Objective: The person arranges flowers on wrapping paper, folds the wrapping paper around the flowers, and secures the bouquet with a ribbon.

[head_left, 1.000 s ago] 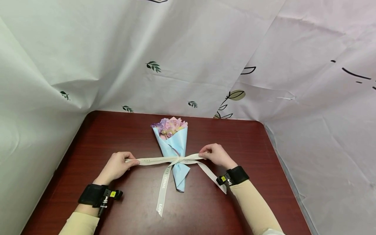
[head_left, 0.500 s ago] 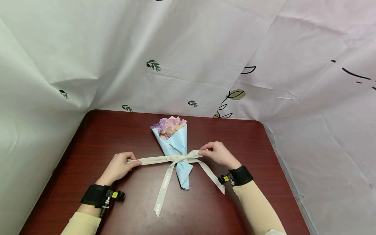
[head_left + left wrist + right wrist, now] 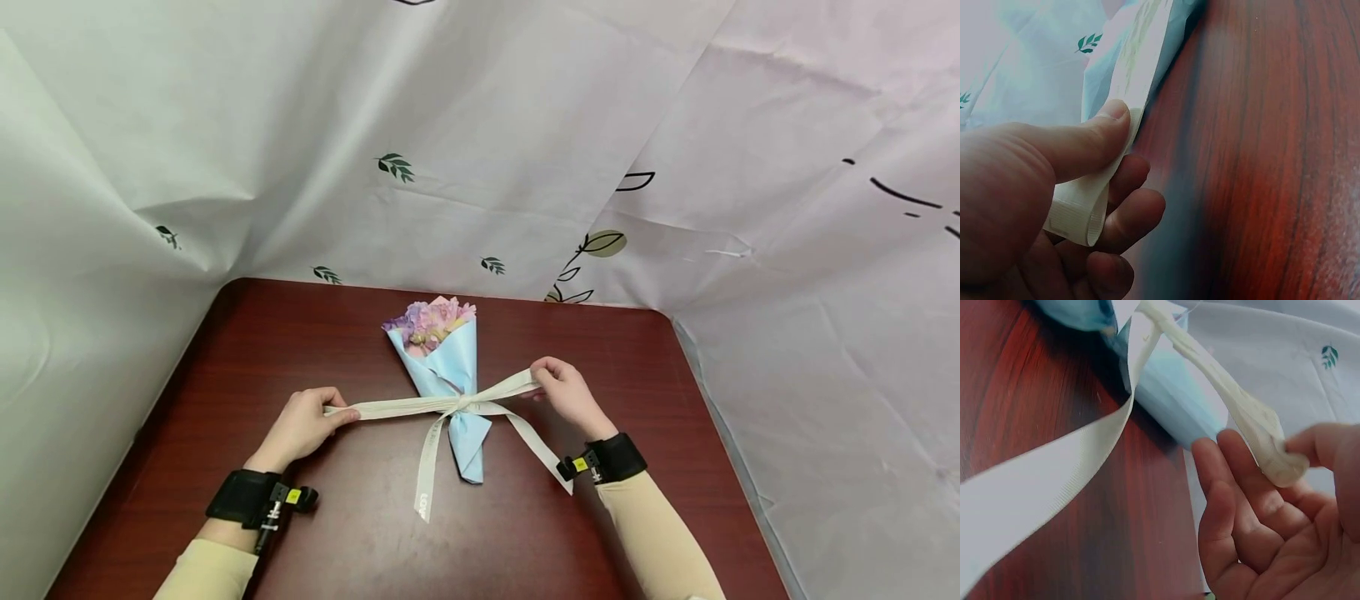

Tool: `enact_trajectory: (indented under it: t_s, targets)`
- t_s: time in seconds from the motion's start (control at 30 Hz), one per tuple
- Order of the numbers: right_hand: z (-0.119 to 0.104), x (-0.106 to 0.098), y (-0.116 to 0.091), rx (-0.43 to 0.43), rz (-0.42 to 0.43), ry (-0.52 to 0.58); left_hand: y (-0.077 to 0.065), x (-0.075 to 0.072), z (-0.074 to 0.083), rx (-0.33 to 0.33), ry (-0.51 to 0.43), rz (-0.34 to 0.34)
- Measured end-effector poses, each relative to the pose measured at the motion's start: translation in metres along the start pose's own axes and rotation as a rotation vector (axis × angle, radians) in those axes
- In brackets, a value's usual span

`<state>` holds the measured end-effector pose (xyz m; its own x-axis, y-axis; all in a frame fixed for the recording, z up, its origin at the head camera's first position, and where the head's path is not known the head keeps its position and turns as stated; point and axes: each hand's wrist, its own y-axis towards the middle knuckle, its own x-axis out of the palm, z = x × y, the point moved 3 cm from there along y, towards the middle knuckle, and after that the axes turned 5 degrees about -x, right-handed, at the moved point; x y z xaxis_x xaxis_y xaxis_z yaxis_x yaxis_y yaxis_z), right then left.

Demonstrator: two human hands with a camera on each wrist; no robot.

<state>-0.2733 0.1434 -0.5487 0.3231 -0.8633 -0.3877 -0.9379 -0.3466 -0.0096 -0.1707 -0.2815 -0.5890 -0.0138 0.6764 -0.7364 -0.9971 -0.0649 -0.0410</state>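
A small bouquet of pink and purple flowers (image 3: 431, 323) in light blue wrapping paper (image 3: 450, 362) lies on the table. Round its narrow part runs a cream ribbon (image 3: 405, 407), crossed in a knot at the middle. The left hand (image 3: 303, 423) pinches a folded loop of ribbon between thumb and fingers, plain in the left wrist view. On the other side the right hand (image 3: 567, 396) pinches a second loop, its end held by thumb and fingertips in the right wrist view. Both loops are stretched out sideways. Two loose tails, one a printed tail (image 3: 426, 479), hang toward the front.
The dark red wooden table (image 3: 360, 533) has rounded back corners. A white cloth (image 3: 480, 150) with leaf prints stands behind and at both sides of it. A black strap with a small camera sits on each wrist.
The right hand has moved slightly right, drawing its loop longer and straighter. The front left ribbon tail has shortened and swung a little right. The left hand has shifted slightly right, still pinching its loop.
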Motion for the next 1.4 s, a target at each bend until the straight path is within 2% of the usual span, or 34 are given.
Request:
enact_trajectory:
  t_s: [0.1,0.2,0.4,0.53,0.7,0.77,0.87,1.03,1.13,1.23,1.4]
  targets:
    - [0.005,0.0,-0.002,0.066,0.023,0.146,0.0,0.001,0.0,0.0,0.0,-0.001]
    - [0.009,0.0,-0.003,0.109,0.014,0.218,0.0,0.001,-0.001,0.002,0.0,-0.001]
    - [0.017,-0.001,-0.005,0.122,-0.023,0.194,0.001,0.003,-0.002,0.001,0.013,-0.001]
    - [0.021,-0.001,-0.004,0.111,0.041,0.238,0.0,0.004,-0.002,0.003,0.01,-0.002]
    - [0.031,0.0,-0.001,0.144,0.122,0.297,-0.004,0.007,-0.003,-0.022,0.002,-0.022]
    - [0.037,0.0,0.0,0.155,0.143,0.263,-0.005,0.008,-0.004,-0.034,0.003,-0.026]
    - [0.044,0.0,0.0,0.157,0.152,0.135,-0.006,0.009,-0.005,-0.039,0.008,-0.02]
    - [0.049,0.001,-0.002,0.063,0.151,-0.273,-0.007,0.008,-0.006,-0.055,0.029,-0.021]
    - [0.048,0.001,-0.003,-0.004,0.169,-0.445,-0.008,0.007,-0.007,-0.07,0.052,-0.021]
    - [0.046,0.002,-0.004,-0.037,0.175,-0.494,-0.008,0.006,-0.007,-0.08,0.074,-0.016]
    - [0.042,0.001,-0.006,-0.056,0.18,-0.506,-0.006,0.002,-0.008,-0.097,0.094,-0.015]
